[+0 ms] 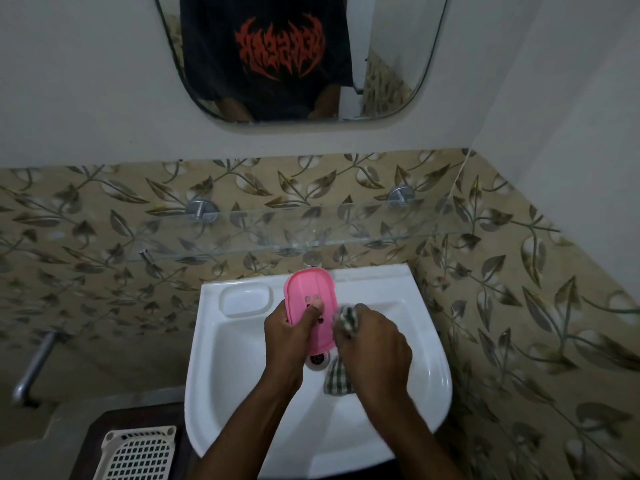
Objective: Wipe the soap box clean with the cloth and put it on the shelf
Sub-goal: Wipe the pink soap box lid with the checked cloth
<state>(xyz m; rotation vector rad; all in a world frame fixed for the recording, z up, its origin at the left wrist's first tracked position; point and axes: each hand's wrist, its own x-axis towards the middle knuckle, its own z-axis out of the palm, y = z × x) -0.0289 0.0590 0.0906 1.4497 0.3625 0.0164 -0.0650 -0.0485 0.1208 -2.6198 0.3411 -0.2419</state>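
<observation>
A pink soap box (309,293) with holes in its face is held upright over the white sink (426,344). My left hand (289,330) grips it from below, thumb on its face. My right hand (375,344) is closed on a green checked cloth (347,318), which touches the box's right edge; a loose end of the cloth (337,379) hangs under the hand. A glass shelf (381,226) on two metal brackets runs along the tiled wall above the sink.
A mirror (391,64) hangs above the shelf. The sink has a moulded soap recess (246,299) at its left and a drain (318,360). A metal pipe (33,368) sticks out at the left wall. A cream plastic basket (138,453) stands low left.
</observation>
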